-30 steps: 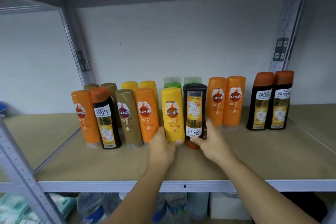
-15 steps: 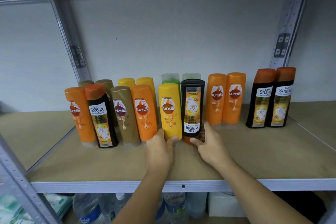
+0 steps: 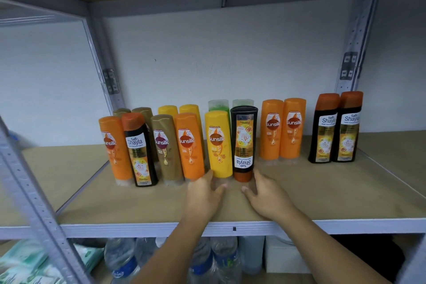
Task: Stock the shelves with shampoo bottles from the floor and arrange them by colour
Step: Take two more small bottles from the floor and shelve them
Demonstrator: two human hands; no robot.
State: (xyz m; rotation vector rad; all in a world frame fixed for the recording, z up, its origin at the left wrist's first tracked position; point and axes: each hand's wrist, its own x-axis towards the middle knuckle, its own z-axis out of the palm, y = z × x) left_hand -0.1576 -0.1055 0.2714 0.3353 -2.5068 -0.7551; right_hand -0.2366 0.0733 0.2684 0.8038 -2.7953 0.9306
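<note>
Head view, nearest first: under the shelf (image 3: 322,193) stand water bottles (image 3: 119,258), clear with blue labels; how full they are I cannot tell. Above the shelf edge both hands are slack-fingered and hold nothing. The left hand (image 3: 204,193) is just before the yellow bottle (image 3: 219,145) and the right hand (image 3: 267,198) just before the black bottle (image 3: 244,143); whether any fingertip touches a base I cannot tell.

That black bottle stands cap-down with its label inverted, close against the yellow one. Sorting looks like the step in hand. It belongs with the black pair (image 3: 325,131), well apart to the right, as does the left black bottle (image 3: 139,150), wedged among orange and gold. Best to grip it mid-body and lift it clear rather than slide it, since the packed neighbours could topple, then turn it cap-up and set it beside the pair.

Behind, the green bottles (image 3: 217,105) are see-through and show green liquid. The other shampoo bottles are opaque, their contents hidden.
</note>
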